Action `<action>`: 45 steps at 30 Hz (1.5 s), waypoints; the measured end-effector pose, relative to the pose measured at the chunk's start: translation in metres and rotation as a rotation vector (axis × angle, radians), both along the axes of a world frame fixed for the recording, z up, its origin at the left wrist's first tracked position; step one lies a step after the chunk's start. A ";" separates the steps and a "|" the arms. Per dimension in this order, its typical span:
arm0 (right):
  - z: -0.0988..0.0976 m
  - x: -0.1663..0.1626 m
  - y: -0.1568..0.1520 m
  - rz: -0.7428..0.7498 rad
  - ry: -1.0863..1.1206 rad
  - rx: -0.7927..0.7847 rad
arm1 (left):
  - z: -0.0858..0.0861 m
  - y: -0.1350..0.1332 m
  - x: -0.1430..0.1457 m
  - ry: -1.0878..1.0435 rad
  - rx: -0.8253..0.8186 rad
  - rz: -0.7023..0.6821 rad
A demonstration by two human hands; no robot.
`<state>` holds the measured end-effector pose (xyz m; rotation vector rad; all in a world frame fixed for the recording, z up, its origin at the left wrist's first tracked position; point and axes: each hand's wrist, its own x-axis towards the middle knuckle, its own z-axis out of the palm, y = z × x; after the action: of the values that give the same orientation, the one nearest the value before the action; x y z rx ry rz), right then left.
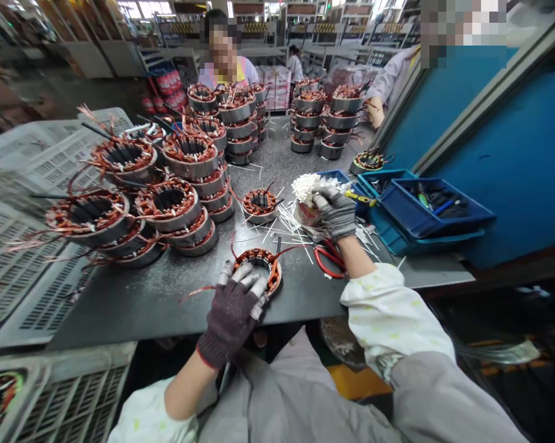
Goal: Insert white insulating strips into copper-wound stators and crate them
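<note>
A motor stator (pixel 275 277) with copper windings lies flat near the table's front edge. My left hand (pixel 234 307), in a dark purple glove with white-wrapped fingertips, grips its near rim. Loose wire leads stick out of the stator on both sides. To the right, a bundle of thin white strips (pixel 305 186) stands in a round holder. My right hand (pixel 335 212), in a grey striped glove, has its fingers curled at the side of this bundle; their tips are partly hidden. Red-handled cutters (pixel 328 258) lie just below that hand.
Another stator (pixel 259 205) lies farther back, beside scattered white strips. Tall stacks of stators (pixel 189 160) fill the left; more stacks (pixel 344 117) stand behind. Blue bins (pixel 437 209) with tools are at right. A co-worker (pixel 226 61) sits opposite; another person's arm (pixel 383 92) reaches in.
</note>
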<state>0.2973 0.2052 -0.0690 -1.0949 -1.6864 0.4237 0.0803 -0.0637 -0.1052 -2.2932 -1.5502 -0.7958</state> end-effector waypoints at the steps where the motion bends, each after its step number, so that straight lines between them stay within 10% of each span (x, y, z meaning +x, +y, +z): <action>1: 0.002 0.006 -0.004 0.028 0.073 -0.008 | 0.001 0.001 -0.001 -0.008 -0.009 -0.024; 5: 0.013 0.028 -0.059 0.118 0.212 0.078 | 0.000 0.011 0.001 -0.091 -0.048 0.014; 9: 0.018 0.035 -0.165 0.421 -0.094 0.181 | -0.002 0.015 0.004 -0.111 -0.125 0.063; 14: -0.009 0.033 -0.248 0.755 -0.119 -0.087 | 0.005 0.014 -0.002 -0.076 -0.163 0.031; 25: -0.033 -0.012 -0.204 0.680 0.111 -0.303 | 0.002 0.014 0.016 -0.309 -0.067 0.219; 33: -0.042 -0.037 -0.206 0.426 0.538 -0.800 | 0.009 0.019 0.023 -0.410 -0.044 0.161; 45: -0.037 -0.034 -0.204 0.361 0.239 -0.536 | 0.016 0.011 0.015 -0.170 -0.052 0.047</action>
<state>0.2629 0.0016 -0.1063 -1.0546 -1.5929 1.2434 0.0954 -0.0527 -0.0894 -2.2665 -1.7092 -0.9716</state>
